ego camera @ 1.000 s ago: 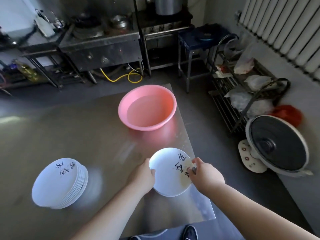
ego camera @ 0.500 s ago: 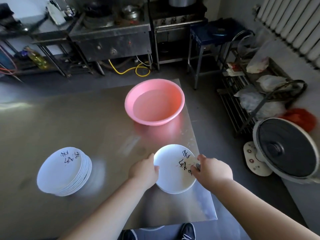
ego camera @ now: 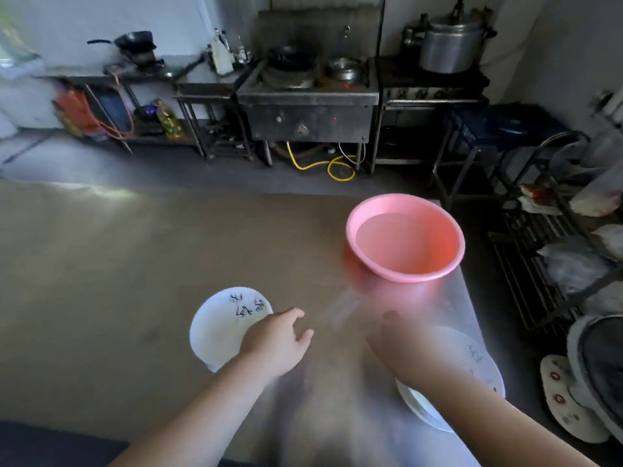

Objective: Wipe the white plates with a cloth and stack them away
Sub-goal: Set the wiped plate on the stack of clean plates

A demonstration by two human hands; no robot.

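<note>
Plates partly covered, left hand loosely spread over one, right hand blurred, grip unclear

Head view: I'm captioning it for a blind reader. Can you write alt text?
Two bare hands hover over a metal table: the left hand at a white plate with dark writing, the blurred right hand over a second plate near the table's right edge. A pink basin holding water sits beyond.

Left hand extends forward, fingers relaxed; right hand blurred, its grasp unclear.
</note>
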